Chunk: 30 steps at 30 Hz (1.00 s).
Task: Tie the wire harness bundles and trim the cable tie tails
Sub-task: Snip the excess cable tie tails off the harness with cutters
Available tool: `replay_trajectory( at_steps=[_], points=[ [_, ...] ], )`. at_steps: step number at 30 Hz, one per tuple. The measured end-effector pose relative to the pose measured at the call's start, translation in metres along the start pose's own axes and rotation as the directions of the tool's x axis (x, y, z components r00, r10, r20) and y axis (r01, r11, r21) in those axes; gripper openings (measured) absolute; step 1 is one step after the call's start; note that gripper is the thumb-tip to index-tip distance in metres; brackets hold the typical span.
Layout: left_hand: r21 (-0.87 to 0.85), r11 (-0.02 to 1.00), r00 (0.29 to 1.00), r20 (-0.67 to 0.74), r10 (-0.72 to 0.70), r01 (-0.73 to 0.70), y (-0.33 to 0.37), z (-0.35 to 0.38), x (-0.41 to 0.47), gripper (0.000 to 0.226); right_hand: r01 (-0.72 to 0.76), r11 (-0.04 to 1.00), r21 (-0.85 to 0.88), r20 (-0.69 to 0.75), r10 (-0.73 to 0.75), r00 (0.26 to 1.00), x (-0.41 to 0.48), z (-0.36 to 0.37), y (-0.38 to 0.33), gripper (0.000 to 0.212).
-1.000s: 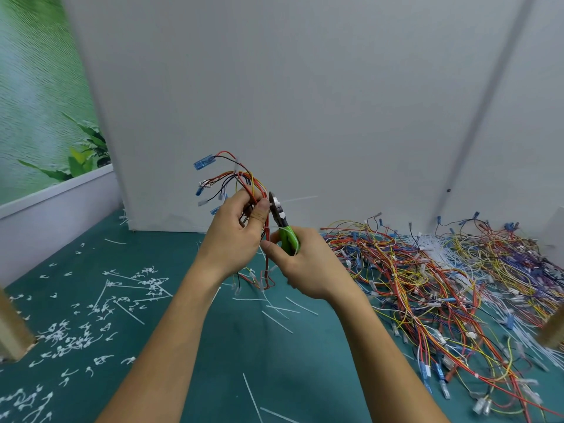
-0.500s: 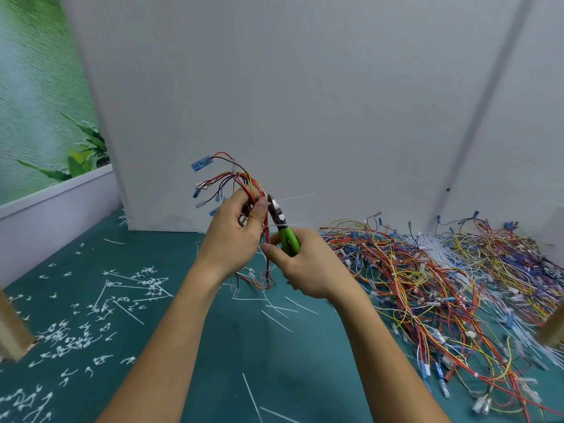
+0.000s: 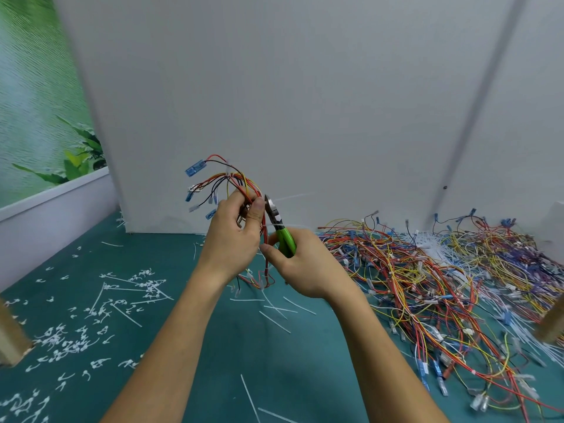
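Note:
My left hand [image 3: 233, 239] grips a wire harness bundle [image 3: 235, 184] of red, yellow and black wires with blue connectors, held upright above the table. My right hand [image 3: 308, 267] grips green-handled cutters [image 3: 282, 230], whose jaws sit right beside my left thumb at the bundle. Two white cable tie tails [image 3: 290, 197] stick out to the right from the bundle, one near the jaw tip, one lower across the cutters. The bundle's lower wire ends hang below my hands.
A large tangled pile of loose harnesses [image 3: 427, 276] covers the right of the green table [image 3: 189, 346]. Cut tie tails [image 3: 274, 312] and small white scraps [image 3: 70, 337] litter the centre and left. A white wall panel [image 3: 305, 102] stands behind. Wooden posts [image 3: 9, 340] rise at both edges.
Both hands and the bundle have risen slightly and shifted a little left. The cutters stay against the bundle; both tie tails still stick out.

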<state>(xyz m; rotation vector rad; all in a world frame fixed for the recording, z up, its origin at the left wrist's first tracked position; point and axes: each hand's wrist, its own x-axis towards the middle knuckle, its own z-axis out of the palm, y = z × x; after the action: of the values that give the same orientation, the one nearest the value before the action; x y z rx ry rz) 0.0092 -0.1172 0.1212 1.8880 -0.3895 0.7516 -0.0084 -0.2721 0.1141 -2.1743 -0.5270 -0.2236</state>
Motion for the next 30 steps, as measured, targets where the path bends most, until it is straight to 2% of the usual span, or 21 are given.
replay_trajectory(
  at_steps=[4,8,11,15,18,22,26,28,30],
  points=[
    [-0.008,1.0,0.999,0.031,0.013,-0.012,0.001,-0.002,0.0,0.016,-0.036,0.999,0.041,-0.044,0.037,0.998,0.002,0.002,0.001,0.014],
    [0.02,0.993,0.988,0.103,0.113,-0.115,0.009,0.0,-0.006,0.017,-0.033,0.997,0.07,-0.076,0.038,0.996,0.003,0.002,0.001,0.009],
    [0.045,0.986,0.984,0.089,0.155,-0.16,0.013,0.005,-0.008,0.019,-0.066,0.99,0.129,-0.102,0.079,0.992,0.004,-0.002,0.003,0.008],
    [-0.066,0.995,0.997,0.026,0.072,-0.07,0.004,0.005,-0.003,0.015,-0.159,0.915,0.371,-0.087,0.205,0.975,0.005,-0.004,0.003,0.017],
    [-0.153,0.988,0.999,-0.019,0.03,-0.033,0.001,0.001,0.0,0.016,-0.115,0.859,0.499,-0.066,0.171,0.983,0.004,-0.007,0.002,0.018],
    [-0.187,0.982,1.0,-0.015,-0.016,0.013,-0.004,-0.001,0.003,0.012,0.011,0.851,0.526,-0.108,0.053,0.993,0.0,-0.012,-0.003,0.01],
    [-0.241,0.97,0.999,-0.008,-0.039,0.036,-0.002,0.0,0.002,0.015,0.059,0.891,0.449,-0.192,0.032,0.981,0.0,-0.013,-0.004,0.022],
    [-0.246,0.968,0.999,0.005,-0.05,0.05,-0.002,0.001,0.001,0.023,0.053,0.888,0.458,-0.196,0.043,0.98,0.0,-0.013,-0.004,0.022],
    [-0.235,0.969,0.997,0.021,-0.074,0.077,-0.002,-0.001,0.002,0.041,0.037,0.868,0.496,-0.184,0.063,0.981,0.001,-0.014,-0.004,0.021]
  ],
)
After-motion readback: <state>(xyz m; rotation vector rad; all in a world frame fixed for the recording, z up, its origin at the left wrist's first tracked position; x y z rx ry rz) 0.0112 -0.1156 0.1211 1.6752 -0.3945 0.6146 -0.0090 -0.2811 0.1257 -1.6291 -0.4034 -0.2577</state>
